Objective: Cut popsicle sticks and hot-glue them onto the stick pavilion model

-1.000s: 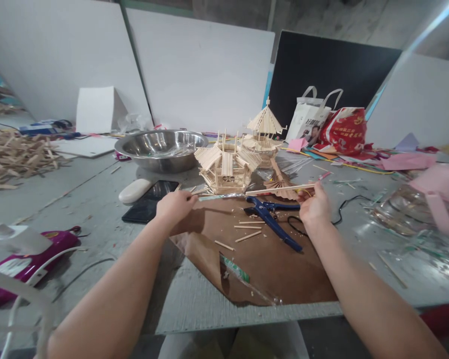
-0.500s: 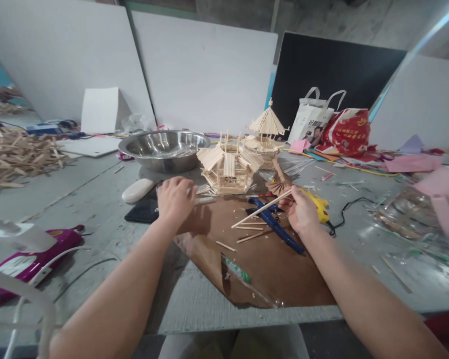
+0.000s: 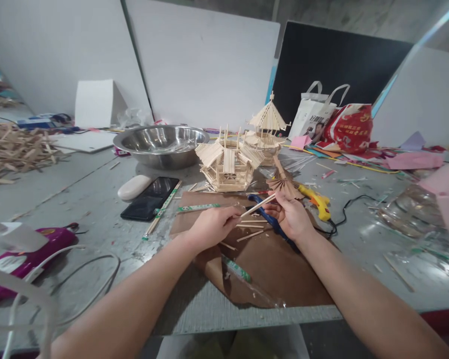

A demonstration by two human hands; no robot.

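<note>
Between my two hands is a pair of pale wooden chopsticks [image 3: 259, 204], held at a slant. My left hand [image 3: 214, 225] is closed around their lower left end. At the upper right end, the fingers of my right hand [image 3: 292, 215] pinch them. Below lies a blue-handled tool [image 3: 271, 219], partly covered by my right hand, on brown paper [image 3: 284, 279]. Short cut sticks [image 3: 250, 234] are scattered there too. Just behind stands a small pavilion model built of sticks [image 3: 230, 167], with a roof of slanted panels and upright posts on top.
A steel basin [image 3: 160, 144] and a second stick pavilion [image 3: 269, 119] stand behind. To the left are a phone [image 3: 151, 199], a white oval case [image 3: 134, 187] and wrapped chopsticks [image 3: 162, 209]. A yellow glue gun [image 3: 318, 202] with a black cord lies right, near a folded paper fan [image 3: 282, 182].
My left hand has come from over the phone to the middle and taken hold of the chopsticks' lower end. A green-and-white wrapper now shows on the brown paper.
</note>
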